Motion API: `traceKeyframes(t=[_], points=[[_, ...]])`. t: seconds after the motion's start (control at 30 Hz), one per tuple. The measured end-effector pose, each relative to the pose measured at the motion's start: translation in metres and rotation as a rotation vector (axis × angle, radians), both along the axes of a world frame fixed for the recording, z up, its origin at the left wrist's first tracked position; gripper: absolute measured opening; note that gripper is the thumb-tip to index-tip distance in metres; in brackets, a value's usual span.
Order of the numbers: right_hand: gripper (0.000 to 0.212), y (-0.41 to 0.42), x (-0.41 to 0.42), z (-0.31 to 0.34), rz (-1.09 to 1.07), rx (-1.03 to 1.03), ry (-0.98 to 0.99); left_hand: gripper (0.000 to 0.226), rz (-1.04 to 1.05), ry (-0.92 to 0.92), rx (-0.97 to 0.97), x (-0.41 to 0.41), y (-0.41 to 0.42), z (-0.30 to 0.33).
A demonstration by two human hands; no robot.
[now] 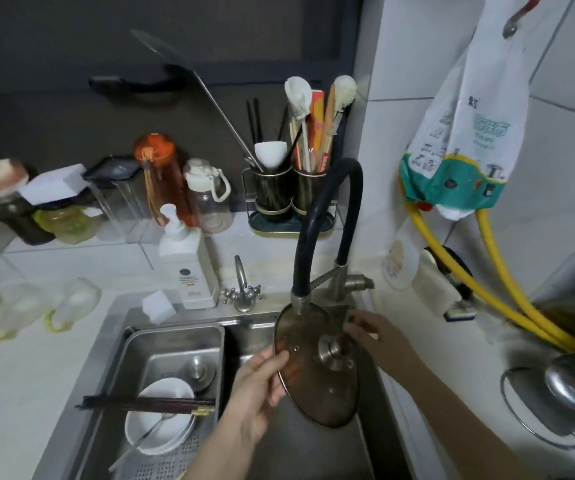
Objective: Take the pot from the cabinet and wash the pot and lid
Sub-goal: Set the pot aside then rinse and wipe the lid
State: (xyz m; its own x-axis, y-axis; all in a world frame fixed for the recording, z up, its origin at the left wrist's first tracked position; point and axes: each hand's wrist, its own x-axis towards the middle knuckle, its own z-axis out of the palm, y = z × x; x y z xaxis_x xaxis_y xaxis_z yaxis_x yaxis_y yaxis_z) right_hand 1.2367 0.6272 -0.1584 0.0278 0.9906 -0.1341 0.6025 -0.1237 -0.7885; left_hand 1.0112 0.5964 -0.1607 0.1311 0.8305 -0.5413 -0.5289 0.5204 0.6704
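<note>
A round glass lid with a steel rim and a steel knob is held tilted over the right sink basin, knob side facing me. My left hand grips its left rim, thumb on the glass. My right hand holds the upper right rim with its fingertips. The nozzle of the black hose faucet hangs right above the lid's top edge; I see no water running. A shiny steel vessel sits on a wire stand at the right edge; I cannot tell whether it is the pot.
A steel drain basket in the left of the sink holds a white bowl, dark chopsticks and a spoon. A soap pump bottle, a white sponge, bottles and a utensil holder line the counter. Yellow hoses run down the right wall.
</note>
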Motion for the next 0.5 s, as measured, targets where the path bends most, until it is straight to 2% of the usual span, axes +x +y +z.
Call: traceKeyframes(t=[0.13,0.27,0.3,0.37,0.4,0.5], points=[[0.043,0.043,0.014,0.0,-0.201,0.026,0.015,0.024,0.016,0.011,0.039,-0.001,0.003,0.002],[0.071,0.077,0.028,-0.016,-0.276,-0.098,0.075,0.025,0.012,-0.004,0.073,0.0,0.005,0.005],[0.066,0.085,0.031,-0.024,-0.28,-0.123,0.068,0.023,0.004,-0.003,0.084,0.001,0.006,0.006],[0.025,0.095,0.033,-0.03,-0.273,-0.131,0.005,0.022,-0.009,0.017,0.1,0.002,0.007,0.006],[0.018,0.1,0.033,-0.031,-0.279,-0.114,0.008,0.023,-0.016,0.03,0.105,0.003,0.007,0.006],[0.025,0.109,0.037,-0.039,-0.374,-0.08,0.071,0.021,-0.022,0.047,0.092,0.004,0.007,0.005]])
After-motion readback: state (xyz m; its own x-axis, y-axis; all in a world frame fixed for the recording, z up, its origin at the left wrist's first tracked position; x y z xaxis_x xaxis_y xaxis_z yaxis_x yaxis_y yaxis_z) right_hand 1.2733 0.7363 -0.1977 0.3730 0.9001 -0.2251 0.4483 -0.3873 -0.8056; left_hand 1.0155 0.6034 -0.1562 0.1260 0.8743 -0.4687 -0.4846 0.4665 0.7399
